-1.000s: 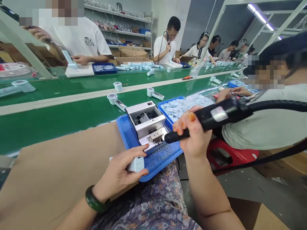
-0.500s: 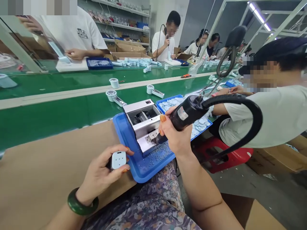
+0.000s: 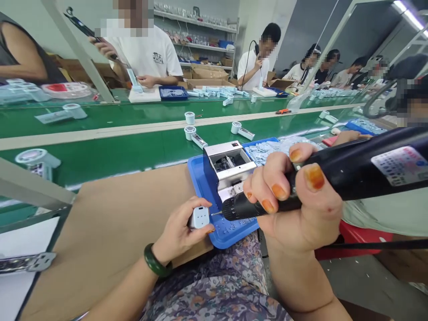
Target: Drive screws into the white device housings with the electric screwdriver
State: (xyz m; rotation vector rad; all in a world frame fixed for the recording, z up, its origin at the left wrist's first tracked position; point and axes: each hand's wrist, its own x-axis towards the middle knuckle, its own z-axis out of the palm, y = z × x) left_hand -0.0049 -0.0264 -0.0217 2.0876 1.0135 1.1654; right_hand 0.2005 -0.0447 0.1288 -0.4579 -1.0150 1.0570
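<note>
Pinched between the thumb and fingers of my left hand (image 3: 182, 225) is a small light-blue plastic part (image 3: 201, 217) with a slot and several small holes on its end face. My right hand (image 3: 297, 200) grips a black electric screwdriver (image 3: 261, 206), held almost level. Its thin bit points left at the plastic part, close to its edge; whether they touch I cannot tell. Behind the screwdriver stands a silver screw feeder (image 3: 230, 165), partly hidden by my right hand. It sits in a blue tray (image 3: 219, 238) where many small screws lie loose.
Brown cardboard (image 3: 133, 214) covers the near bench. Another blue tray (image 3: 264, 142) of light-blue parts lies beyond the feeder. Light-blue handheld units (image 3: 195, 136) stand along the green belt (image 3: 143, 156). A co-worker sits close at right on a red stool (image 3: 364, 236); others work across the belt.
My right hand has drawn the screwdriver away from the feeder and swung its bit toward the plastic part. My left hand still holds that part. The view has turned left.
</note>
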